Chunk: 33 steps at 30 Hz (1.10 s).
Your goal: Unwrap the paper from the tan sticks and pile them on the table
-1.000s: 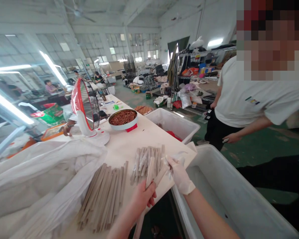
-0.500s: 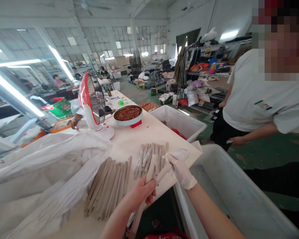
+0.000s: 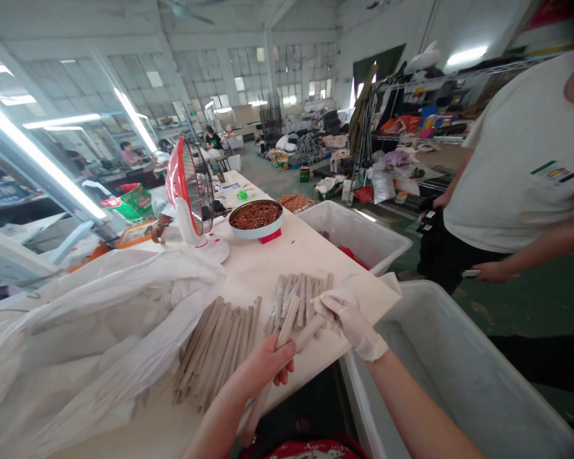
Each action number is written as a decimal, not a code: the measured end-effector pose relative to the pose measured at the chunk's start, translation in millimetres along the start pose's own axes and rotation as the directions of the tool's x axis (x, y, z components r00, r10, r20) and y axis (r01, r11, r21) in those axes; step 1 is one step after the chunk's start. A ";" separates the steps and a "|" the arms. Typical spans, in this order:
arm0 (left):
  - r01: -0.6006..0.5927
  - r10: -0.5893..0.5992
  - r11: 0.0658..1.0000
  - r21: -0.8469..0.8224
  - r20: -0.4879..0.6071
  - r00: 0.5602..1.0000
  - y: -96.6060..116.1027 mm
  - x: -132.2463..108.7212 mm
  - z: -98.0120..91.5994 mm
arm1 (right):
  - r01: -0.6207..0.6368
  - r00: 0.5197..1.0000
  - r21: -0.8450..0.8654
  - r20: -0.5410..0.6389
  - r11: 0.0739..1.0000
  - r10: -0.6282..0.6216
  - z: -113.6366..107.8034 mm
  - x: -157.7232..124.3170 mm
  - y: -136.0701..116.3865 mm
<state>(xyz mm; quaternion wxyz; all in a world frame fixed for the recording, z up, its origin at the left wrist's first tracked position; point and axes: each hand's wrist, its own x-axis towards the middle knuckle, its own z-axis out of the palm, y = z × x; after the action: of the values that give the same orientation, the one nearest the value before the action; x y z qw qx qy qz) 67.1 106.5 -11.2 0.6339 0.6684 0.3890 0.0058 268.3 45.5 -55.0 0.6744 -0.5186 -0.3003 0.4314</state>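
My bare left hand is closed round a long beige strip, which runs up past my thumb and down towards my lap. Another beige length slants from that hand towards the right one; whether both are one folded strip I cannot tell. My right hand, in a pale thin glove, pinches a whitish wad of cloth at the far end of this length. Behind my hands lies a small group of beige strips with a shiny look. A larger pile of matt beige strips lies to the left.
A red-and-white fan and a round tin of brown pieces stand on the white table. White sheeting covers its left side. Pale plastic bins flank the right edge. A person stands beyond them.
The view has turned a little left, so the scene sits further right. Both hands keep their hold, and the right one stays close to the strip's end.
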 end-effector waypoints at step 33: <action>-0.105 0.144 0.980 0.169 -0.242 0.959 -30.9 47.7 -4.7 | -0.195 0.972 0.129 0.157 0.972 0.174 30.5 0.9 43.2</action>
<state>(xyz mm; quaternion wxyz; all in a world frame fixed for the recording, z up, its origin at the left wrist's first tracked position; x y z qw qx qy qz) 82.1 132.3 -59.7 0.5236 0.7326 0.4231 0.1007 231.1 63.6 -87.9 0.6432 -0.4617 -0.2669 0.5494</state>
